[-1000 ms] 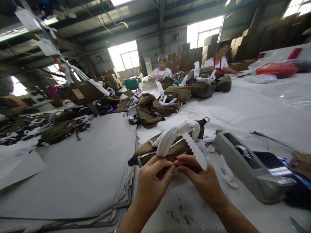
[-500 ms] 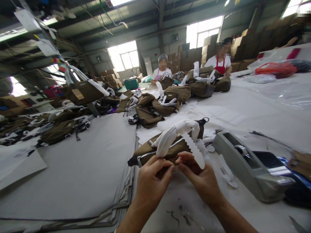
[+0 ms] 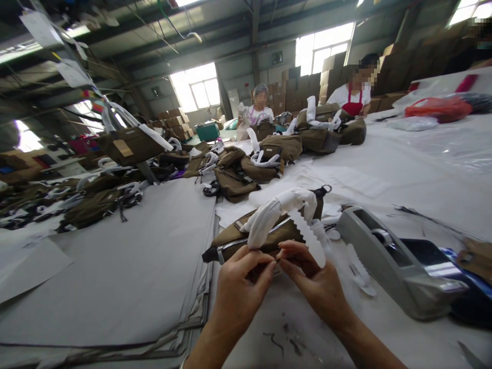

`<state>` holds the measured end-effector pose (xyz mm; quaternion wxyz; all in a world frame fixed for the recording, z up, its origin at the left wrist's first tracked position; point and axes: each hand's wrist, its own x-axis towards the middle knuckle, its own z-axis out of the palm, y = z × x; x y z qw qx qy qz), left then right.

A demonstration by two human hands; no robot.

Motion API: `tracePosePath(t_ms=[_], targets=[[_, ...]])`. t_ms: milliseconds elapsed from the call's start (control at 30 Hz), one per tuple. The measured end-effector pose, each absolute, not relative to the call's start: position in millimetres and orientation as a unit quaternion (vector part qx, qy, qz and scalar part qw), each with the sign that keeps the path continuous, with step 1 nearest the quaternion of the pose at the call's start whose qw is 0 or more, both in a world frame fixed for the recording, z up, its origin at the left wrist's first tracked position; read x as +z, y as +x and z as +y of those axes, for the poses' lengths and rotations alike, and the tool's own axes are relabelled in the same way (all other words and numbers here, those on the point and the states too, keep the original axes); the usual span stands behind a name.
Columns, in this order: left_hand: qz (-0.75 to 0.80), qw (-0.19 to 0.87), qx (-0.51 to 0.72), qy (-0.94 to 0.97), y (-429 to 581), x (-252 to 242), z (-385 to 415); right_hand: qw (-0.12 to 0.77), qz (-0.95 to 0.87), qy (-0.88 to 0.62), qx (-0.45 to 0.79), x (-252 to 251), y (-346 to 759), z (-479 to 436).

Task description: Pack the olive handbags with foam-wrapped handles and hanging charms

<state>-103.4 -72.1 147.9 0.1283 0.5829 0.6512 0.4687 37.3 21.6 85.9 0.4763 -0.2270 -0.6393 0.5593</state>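
Note:
An olive-brown handbag [image 3: 230, 233] with a silver zipper lies on the white table in front of me. Its handle [image 3: 265, 220] is wrapped in white paper. At the bag's near side, my left hand [image 3: 242, 282] is closed, thumb and forefinger pinched together. My right hand [image 3: 315, 282] pinches right beside it, the fingertips of both hands almost touching. Whatever sits between the fingertips is too small and hidden to make out. A white strip with a wavy edge [image 3: 307, 238] stands up from the bag, its lower end in front of my right hand.
A grey tape dispenser [image 3: 392, 266] stands to the right, beside a white wavy strip [image 3: 361, 271]. Stacked grey sheets [image 3: 115, 277] cover the left side. Several olive bags [image 3: 280, 148] are piled farther back. Two co-workers [image 3: 261, 110] in aprons are across the table.
My hands stay at the same spot on the bag, with only slight finger movement. In the background, the co-worker in the red apron has leaned to the right.

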Motion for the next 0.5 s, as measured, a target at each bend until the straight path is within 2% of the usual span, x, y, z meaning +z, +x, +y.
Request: tracePosePath(t_ms=[500], targets=[[0.626,0.091,0.498,0.593,-110.5,138.8,-64.5,0.52,-0.728,-0.258,0.364,90.9,33.7,20.7]])
